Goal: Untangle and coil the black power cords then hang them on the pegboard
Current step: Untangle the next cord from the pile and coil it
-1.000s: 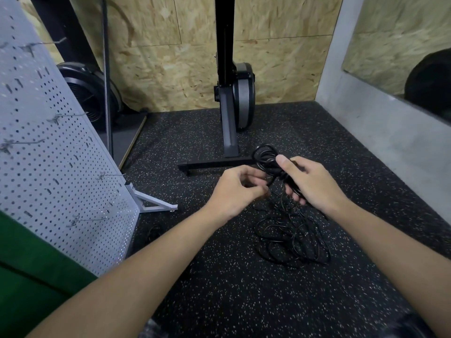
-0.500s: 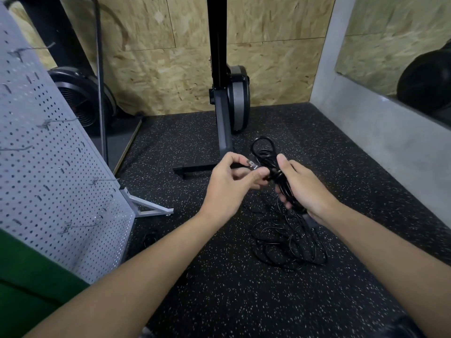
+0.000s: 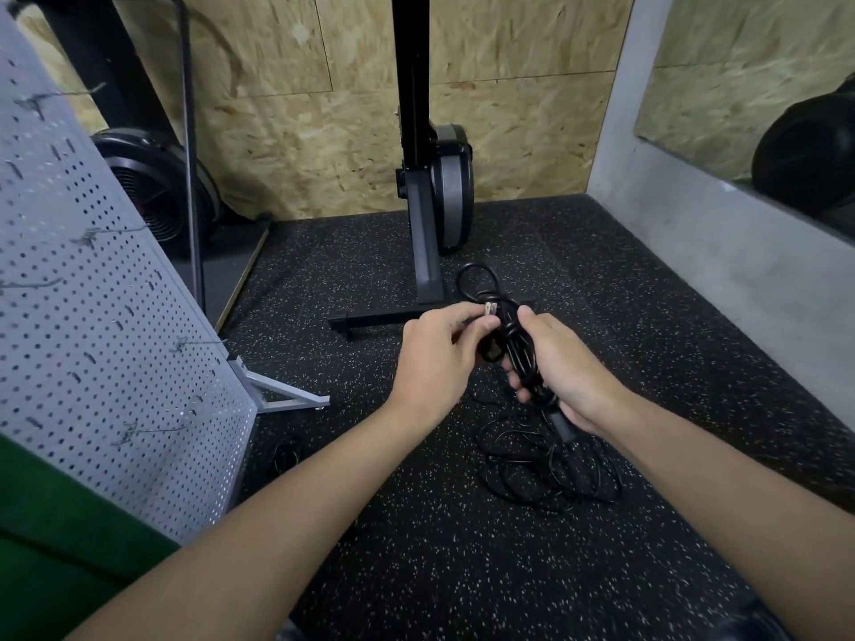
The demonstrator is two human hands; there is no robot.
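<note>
Forearms, both bare, enter from the lower left and lower right corners and converge at frame centre. The left hand [image 3: 437, 358] shows its back to the camera, fingers curled, with thumb and forefinger pinching a plug [image 3: 490, 311]. The plug's metal prongs stick up just above the knuckles. The right hand [image 3: 566, 370] sits just right of it, nearly touching, palm turned toward the left hand. Its fingers and thumb are wrapped round a cord bundle [image 3: 518, 351], several black strands gathered lengthwise and held roughly upright. A single loop [image 3: 476, 277] rises out of the top of the bundle, above both hands. A thicker black connector end [image 3: 562, 425] pokes out below the heel of the right hand. Beneath it, more cord lies as a loose tangle [image 3: 550, 471] on the speckled black floor [image 3: 439, 571], right of centre, in overlapping irregular rings; how many separate cords it holds cannot be told. A smaller dark cord [image 3: 287, 455] lies on the floor by the foot of the pegboard [image 3: 92, 340]. The pegboard fills the left of the frame, pale grey and perforated, standing at a slant on an angled foot. Bare wire hooks [image 3: 199, 343] jut from its face. An exercise machine [image 3: 425, 201] stands upright at upper centre against the chipboard wall [image 3: 532, 108].
</note>
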